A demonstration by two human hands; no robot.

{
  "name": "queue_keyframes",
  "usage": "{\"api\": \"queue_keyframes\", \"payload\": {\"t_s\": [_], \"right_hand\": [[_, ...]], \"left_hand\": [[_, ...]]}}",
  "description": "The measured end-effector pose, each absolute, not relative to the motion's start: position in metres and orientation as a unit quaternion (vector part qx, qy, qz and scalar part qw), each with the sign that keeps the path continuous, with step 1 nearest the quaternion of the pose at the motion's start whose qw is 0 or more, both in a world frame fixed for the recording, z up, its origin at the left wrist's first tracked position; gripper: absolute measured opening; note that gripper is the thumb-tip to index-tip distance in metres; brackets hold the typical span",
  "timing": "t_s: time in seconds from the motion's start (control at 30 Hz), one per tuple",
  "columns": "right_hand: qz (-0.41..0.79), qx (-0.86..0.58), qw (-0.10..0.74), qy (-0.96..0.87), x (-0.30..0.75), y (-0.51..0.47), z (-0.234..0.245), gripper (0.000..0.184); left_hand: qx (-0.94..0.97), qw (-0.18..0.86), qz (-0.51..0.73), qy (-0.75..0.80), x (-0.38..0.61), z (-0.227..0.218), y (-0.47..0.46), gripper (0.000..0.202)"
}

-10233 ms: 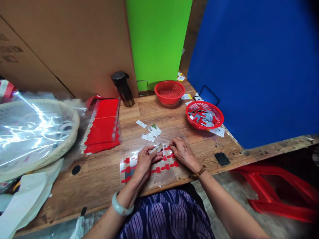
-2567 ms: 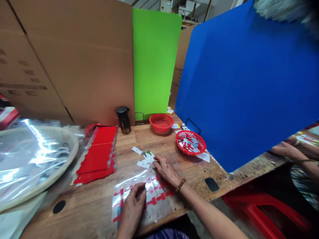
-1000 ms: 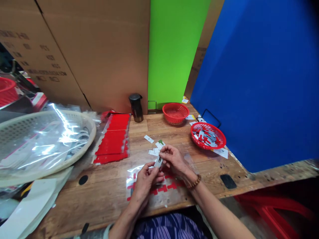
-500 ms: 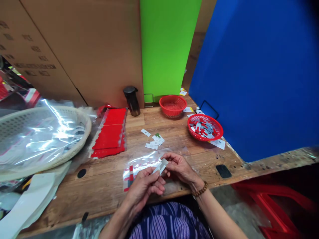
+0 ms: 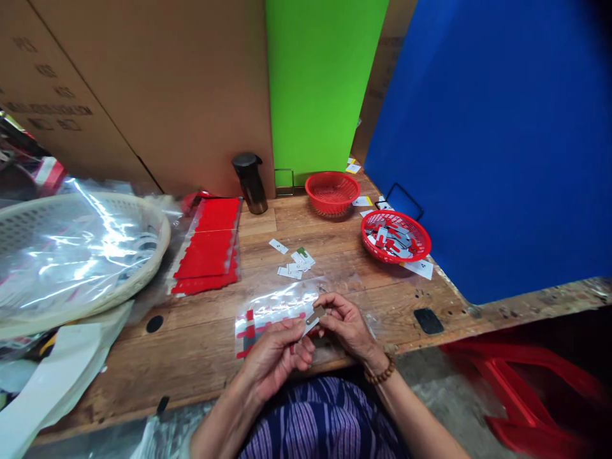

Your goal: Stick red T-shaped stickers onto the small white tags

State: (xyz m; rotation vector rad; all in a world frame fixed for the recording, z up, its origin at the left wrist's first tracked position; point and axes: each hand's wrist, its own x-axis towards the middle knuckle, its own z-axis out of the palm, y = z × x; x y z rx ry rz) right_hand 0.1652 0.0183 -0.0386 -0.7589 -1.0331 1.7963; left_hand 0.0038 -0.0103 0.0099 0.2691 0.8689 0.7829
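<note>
Between my two hands is a small white card [image 5: 312, 320] with a grey-brown patch at its upper end. My left hand [image 5: 280, 354] pinches its lower left end between thumb and fingers. The fingertips of my right hand [image 5: 345, 324] grip its upper right end. Under and behind the hands lies a clear plastic sheet [image 5: 272, 306] with red and grey pieces on its left part. Several small printed cards [image 5: 297, 268], one partly green, lie loose on the table just beyond the sheet.
A red basket [image 5: 396, 257] of grey and red pieces stands at right, another red basket [image 5: 329, 207] behind it. Red strips [image 5: 213, 236] lie left of centre near a dark bottle [image 5: 252, 185]. A large cream basket [image 5: 143, 280] with plastic fills the left. Blue panel [image 5: 502, 159] at right.
The card has turned between my hands, so its grey-brown patch now shows. My hands stay nearly in place, and the whole view has shifted slightly.
</note>
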Motion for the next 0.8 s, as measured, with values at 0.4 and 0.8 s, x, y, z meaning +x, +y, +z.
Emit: {"api": "queue_keyframes", "payload": {"t_s": [0.4,0.8], "right_hand": [[0.424,-0.608,0.390,-0.546,0.215,0.020,-0.048,0.017],[0.276,-0.596,0.284,-0.698,0.200,0.022,-0.047,0.010]], "left_hand": [[0.277,0.691,0.376,0.552,-0.004,-0.028,0.002,0.029],[0.288,0.685,0.383,0.549,0.014,-0.031,0.011,0.032]]}}
